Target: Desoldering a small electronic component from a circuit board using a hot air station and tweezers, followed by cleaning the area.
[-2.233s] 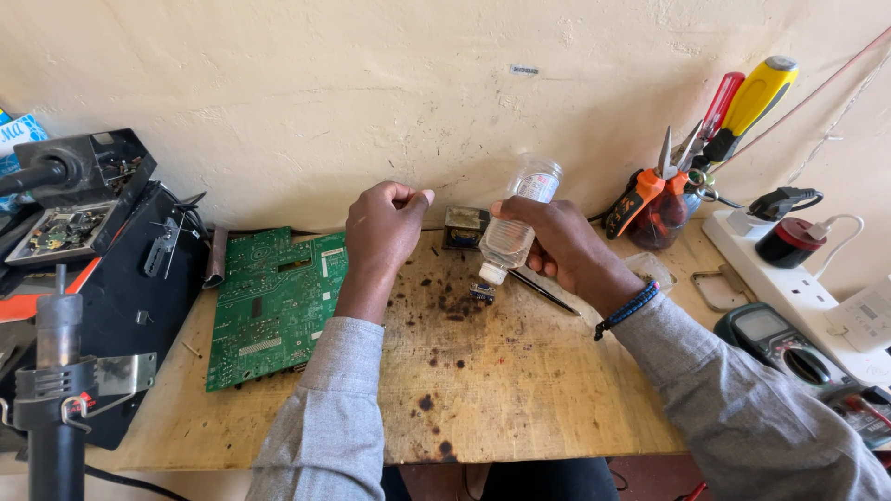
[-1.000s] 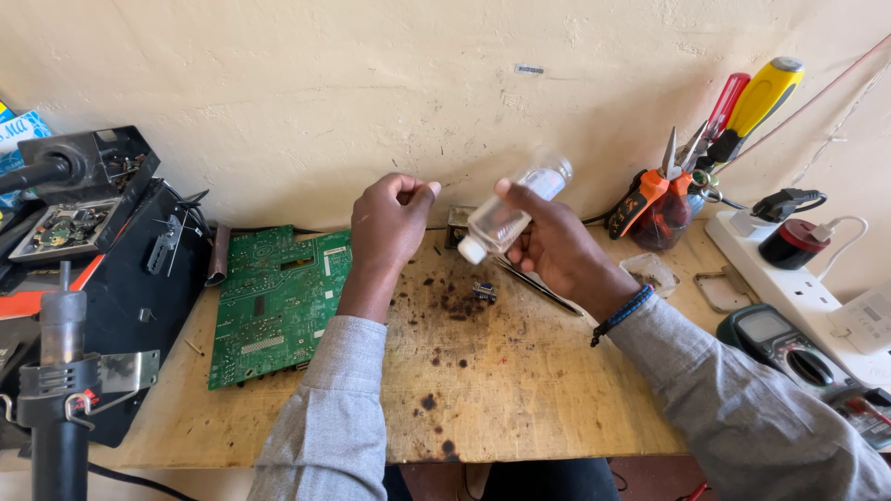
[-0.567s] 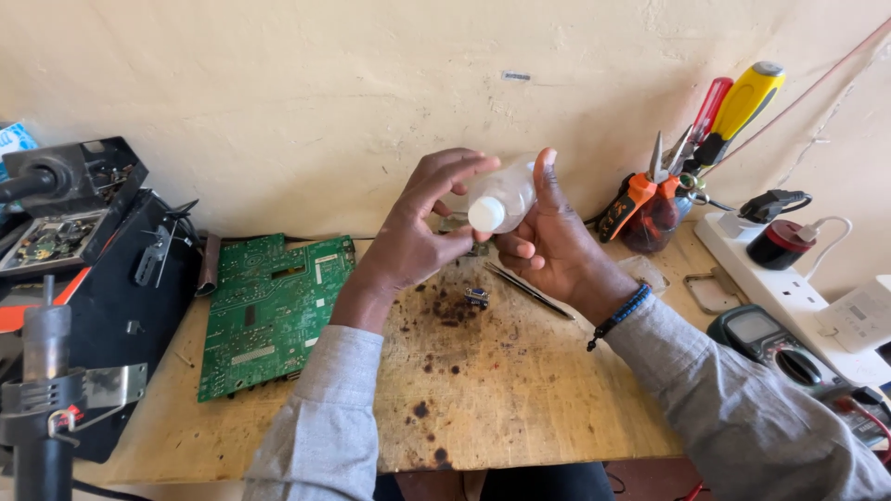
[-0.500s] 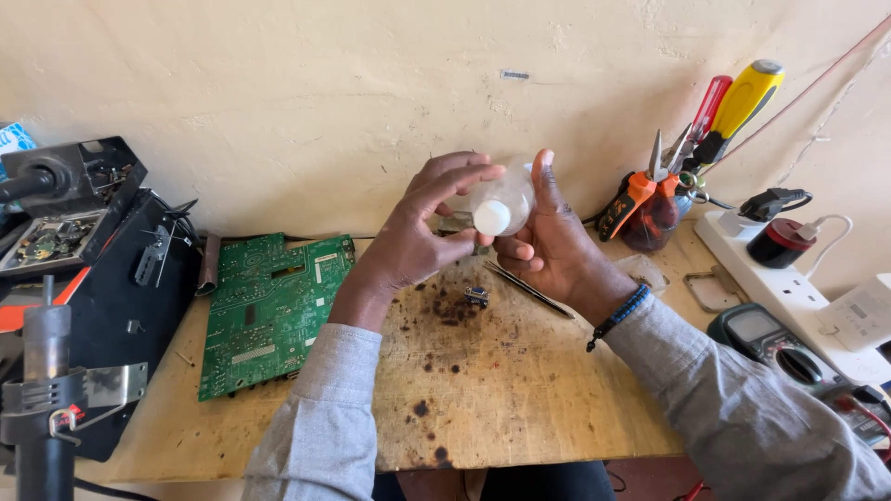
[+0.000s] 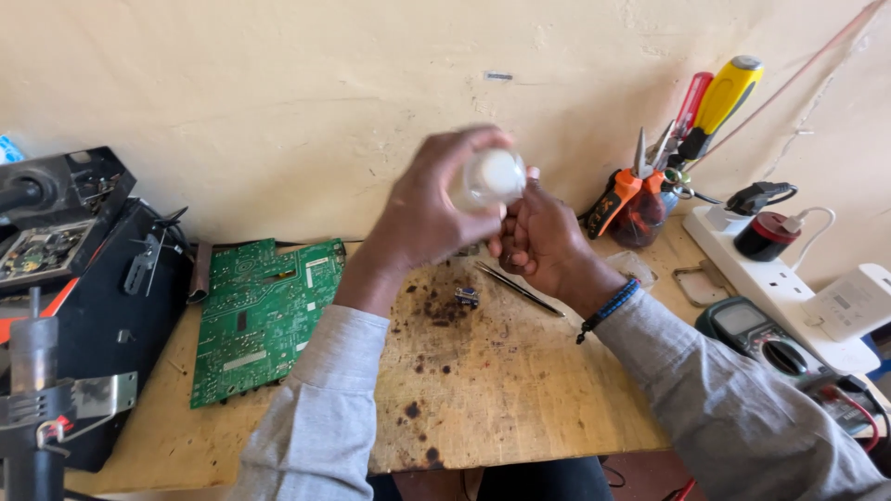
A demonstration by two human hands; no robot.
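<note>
Wooden bench [image 5: 520,390] | bottle [image 5: 487,178] clasped between fingers of both hands

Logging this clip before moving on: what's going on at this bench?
A person holds a small clear bottle up in both hands, the left hand at its white cap end and the right hand behind it. Below, on the stained wooden board, lie a small component and tweezers. A green circuit board lies to the left.

Cream plaster wall [image 5: 278,83], scorched wooden workbench [image 5: 520,390], soft daylight
</note>
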